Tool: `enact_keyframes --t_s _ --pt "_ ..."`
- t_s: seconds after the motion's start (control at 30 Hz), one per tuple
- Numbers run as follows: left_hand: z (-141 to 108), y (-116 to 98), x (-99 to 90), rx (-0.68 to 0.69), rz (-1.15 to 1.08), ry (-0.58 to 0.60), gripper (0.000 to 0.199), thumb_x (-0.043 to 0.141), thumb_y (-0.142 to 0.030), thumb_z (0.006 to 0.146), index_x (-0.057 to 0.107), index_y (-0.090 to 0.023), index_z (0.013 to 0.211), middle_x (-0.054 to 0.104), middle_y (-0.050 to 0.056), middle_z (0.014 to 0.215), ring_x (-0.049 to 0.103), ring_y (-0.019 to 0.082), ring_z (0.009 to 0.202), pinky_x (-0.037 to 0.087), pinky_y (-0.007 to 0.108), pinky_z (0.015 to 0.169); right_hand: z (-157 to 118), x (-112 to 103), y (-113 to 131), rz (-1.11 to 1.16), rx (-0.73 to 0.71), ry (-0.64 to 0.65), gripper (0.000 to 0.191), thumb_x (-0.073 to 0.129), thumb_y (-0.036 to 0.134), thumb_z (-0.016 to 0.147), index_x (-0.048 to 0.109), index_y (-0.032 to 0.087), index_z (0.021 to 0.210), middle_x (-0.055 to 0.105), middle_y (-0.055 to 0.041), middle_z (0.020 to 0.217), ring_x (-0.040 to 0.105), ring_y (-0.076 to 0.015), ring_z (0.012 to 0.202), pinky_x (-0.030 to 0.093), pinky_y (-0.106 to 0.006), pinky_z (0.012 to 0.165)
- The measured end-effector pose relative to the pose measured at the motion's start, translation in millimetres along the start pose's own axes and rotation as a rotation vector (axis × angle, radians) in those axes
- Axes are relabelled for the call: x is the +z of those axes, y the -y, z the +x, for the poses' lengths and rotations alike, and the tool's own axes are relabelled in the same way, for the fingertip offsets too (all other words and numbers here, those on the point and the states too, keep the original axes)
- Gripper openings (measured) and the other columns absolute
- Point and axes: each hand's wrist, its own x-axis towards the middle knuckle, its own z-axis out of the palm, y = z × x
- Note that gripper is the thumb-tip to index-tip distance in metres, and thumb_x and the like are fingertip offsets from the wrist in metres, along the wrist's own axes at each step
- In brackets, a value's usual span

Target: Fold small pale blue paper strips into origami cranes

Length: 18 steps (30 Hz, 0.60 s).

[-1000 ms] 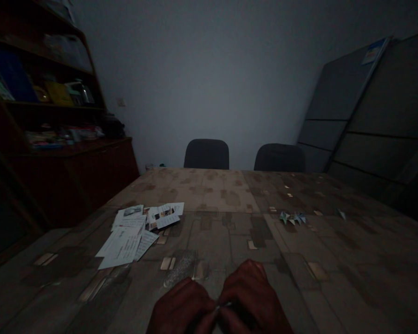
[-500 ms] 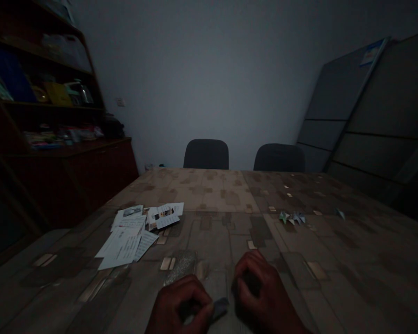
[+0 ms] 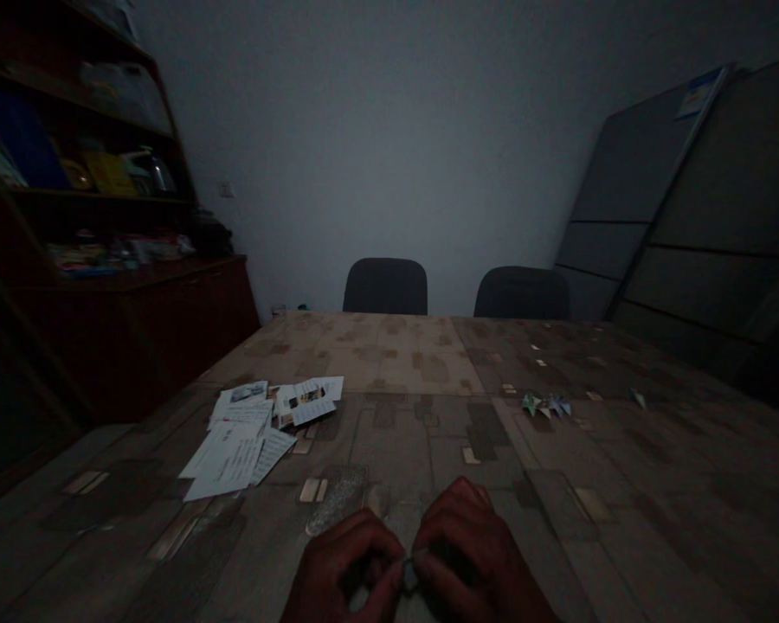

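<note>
Between my two hands, low in the middle of the head view, is a small folded piece of paper (image 3: 410,574), greyish and mostly covered by fingers. My left hand (image 3: 350,562) pinches its left side between thumb and forefinger. From the right, my right hand (image 3: 471,549) closes thumb and fingertips on the other side. Both hands hold the paper just over the patterned tablecloth (image 3: 402,450). Its exact folds are too dark and small to make out.
Printed paper sheets and cards (image 3: 234,450) lie piled on the left. Several small folded paper pieces (image 3: 545,405) sit on the right, with another one (image 3: 637,398) farther right. Two dark chairs (image 3: 385,287) stand behind the table. A cabinet with shelves (image 3: 130,285) is at left.
My right hand has moved left and down to the paper and now grips it too. Half a second ago only my left hand held it, with the right hand apart.
</note>
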Motion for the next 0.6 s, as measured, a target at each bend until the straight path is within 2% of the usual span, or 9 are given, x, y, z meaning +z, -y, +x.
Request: enact_keyframes --t_s 0.13,0.2,0.37,0.5,0.6 --pt "1 3 5.4 -0.025 -0.051 0.016 0.015 0.057 -0.01 0.071 0.063 -0.018 0.06 0.059 -0.001 0.059 0.057 0.013 0.054 0.042 0.021 0.054 -2 4 0 0.05 0.064 0.025 0.011 0.056 0.022 0.086 0.06 0.021 0.075 0.065 -0.0013 0.07 0.058 -0.0195 0.072 0.039 -0.034 0.07" --pt "1 4 8.3 -0.102 -0.093 0.036 0.014 0.055 -0.01 0.066 0.061 -0.018 0.057 0.057 -0.002 0.058 0.054 0.013 0.054 0.04 0.021 0.053 -2 5 1 0.094 0.099 0.039 0.013 0.056 0.024 0.086 0.059 0.021 0.074 0.063 -0.0009 0.069 0.056 -0.0196 0.073 0.039 -0.034 0.07" --pt "5 1 11.9 -0.403 -0.198 0.043 0.006 0.052 -0.017 0.059 0.053 -0.018 0.052 0.048 -0.005 0.053 0.045 0.012 0.051 0.033 0.022 0.051 -4 3 0 0.162 0.167 0.033 0.016 0.056 0.027 0.087 0.058 0.021 0.072 0.059 0.0003 0.069 0.055 -0.0194 0.074 0.039 -0.033 0.072" --pt "9 -1 12.8 -0.473 -0.195 0.077 0.007 0.052 -0.021 0.059 0.052 -0.018 0.052 0.044 -0.006 0.049 0.038 0.01 0.047 0.027 0.022 0.049 -8 5 -5 0.201 0.278 0.025 0.014 0.06 0.024 0.084 0.06 0.02 0.071 0.056 0.0006 0.072 0.055 -0.0189 0.075 0.04 -0.031 0.071" --pt "9 2 15.4 -0.52 -0.196 0.095 0.009 0.055 -0.02 0.06 0.053 -0.018 0.052 0.044 -0.007 0.049 0.039 0.01 0.046 0.026 0.022 0.048 -12 9 -10 0.249 0.385 0.044 0.013 0.061 0.022 0.082 0.061 0.019 0.07 0.055 0.0017 0.069 0.055 -0.0177 0.071 0.04 -0.029 0.068"
